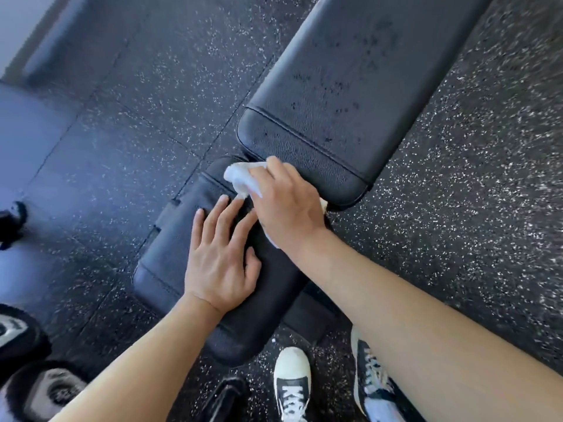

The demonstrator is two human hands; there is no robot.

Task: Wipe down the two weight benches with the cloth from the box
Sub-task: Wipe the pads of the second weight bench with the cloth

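The cloth (243, 178), white and crumpled, sits right at the centre of the frame, bunched under the right hand (286, 205), whose fingers curl over it and press it down at the gap where the seat pad (189, 269) meets the long back pad (350, 95). A bit of white peeks out below the wrist too, so the cloth runs underneath the palm. The left hand (222, 254) lies flat just beside it, lower and to the left, fingers spread and straight on the seat pad, holding nothing, its fingertips almost touching the right hand. The back pad stretches away to the upper right of the frame, black and grained, speckled with dark wet-looking spots across its surface. Both pads belong to one weight bench (304, 153), set diagonally on the speckled rubber floor (457, 208). Down at the bottom centre, two sneakers (292, 382), black and white with laces, stand on the floor beside the foot of the bench, the right one partly hidden behind the forearm. At the lower left edge, round dark objects show, blurred and hard to identify.
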